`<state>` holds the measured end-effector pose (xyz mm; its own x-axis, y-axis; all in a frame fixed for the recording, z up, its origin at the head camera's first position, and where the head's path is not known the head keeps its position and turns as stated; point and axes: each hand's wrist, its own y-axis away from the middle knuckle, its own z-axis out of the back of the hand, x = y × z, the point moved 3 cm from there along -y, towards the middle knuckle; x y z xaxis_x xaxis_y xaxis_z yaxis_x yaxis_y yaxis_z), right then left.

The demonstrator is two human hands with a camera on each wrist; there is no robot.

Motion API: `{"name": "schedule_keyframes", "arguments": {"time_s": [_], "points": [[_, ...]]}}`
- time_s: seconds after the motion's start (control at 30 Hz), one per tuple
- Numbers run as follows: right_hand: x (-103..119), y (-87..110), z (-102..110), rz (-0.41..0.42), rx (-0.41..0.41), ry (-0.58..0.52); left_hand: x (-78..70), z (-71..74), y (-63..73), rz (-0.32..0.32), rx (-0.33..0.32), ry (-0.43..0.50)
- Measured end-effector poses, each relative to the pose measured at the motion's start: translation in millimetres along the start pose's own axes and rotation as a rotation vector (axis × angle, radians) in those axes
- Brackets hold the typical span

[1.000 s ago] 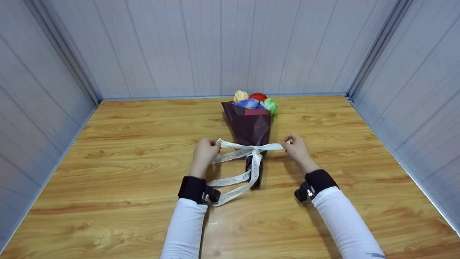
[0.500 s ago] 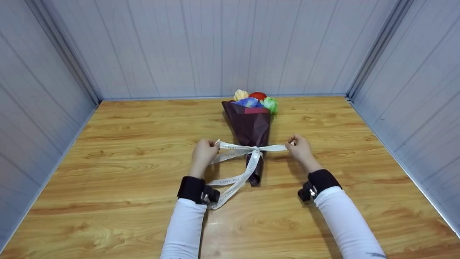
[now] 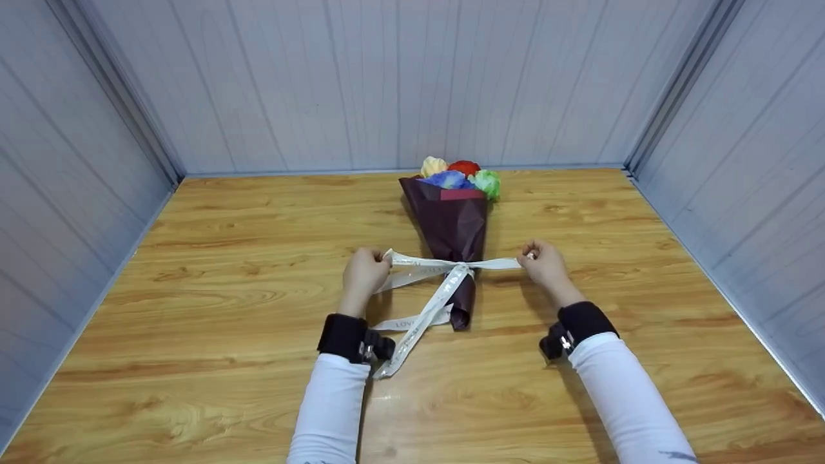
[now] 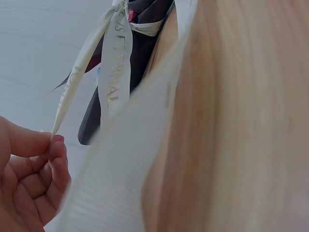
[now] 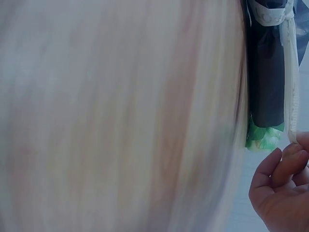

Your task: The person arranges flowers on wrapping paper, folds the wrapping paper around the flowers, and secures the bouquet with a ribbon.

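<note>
A bouquet (image 3: 451, 222) in dark maroon wrapping paper lies on the wooden table, its cream, red, blue and green flowers pointing away from me. White printed ribbon (image 3: 422, 320) is knotted around its narrow lower part. On the left side, my left hand (image 3: 364, 276) pinches one ribbon part between thumb and fingers; the left wrist view shows this left hand (image 4: 34, 176) with the ribbon drawn taut to the knot. Opposite it, my right hand (image 3: 546, 267) pinches another ribbon part, stretched sideways from the knot. Loose ribbon tails hang toward the lower left, partly hidden by the left wrist.
The wooden table (image 3: 225, 290) meets a pale panelled wall (image 3: 361, 90) just behind the flowers. Further panels enclose the left and right sides. A black wrist strap with a small camera (image 3: 553, 345) sits on each wrist, the left one overlapping the ribbon tails.
My right hand has moved slightly right, pulling its ribbon part longer. The left hand has barely shifted. The front ribbon tail has swung left and straightened.
</note>
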<state>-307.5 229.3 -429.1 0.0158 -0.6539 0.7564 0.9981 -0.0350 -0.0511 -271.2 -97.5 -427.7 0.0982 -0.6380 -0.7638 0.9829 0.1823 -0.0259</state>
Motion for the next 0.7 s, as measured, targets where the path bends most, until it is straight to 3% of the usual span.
{"name": "schedule_keyframes", "arguments": {"time_s": [0.17, 0.4, 0.7], "points": [[-1.7, 0.7, 0.2, 0.001, -0.002, 0.008, 1.9, 0.3, 0.6, 0.0, -0.015, -0.014], [-3.0, -0.5, 1.7, 0.023, 0.011, -0.003, 1.3, 2.7, 1.9, -0.013, -0.04, -0.102], [-3.9, 2.5, 1.5, 0.045, 0.025, 0.011, 2.5, 5.5, 5.1, -0.006, -0.049, -0.095]]}}
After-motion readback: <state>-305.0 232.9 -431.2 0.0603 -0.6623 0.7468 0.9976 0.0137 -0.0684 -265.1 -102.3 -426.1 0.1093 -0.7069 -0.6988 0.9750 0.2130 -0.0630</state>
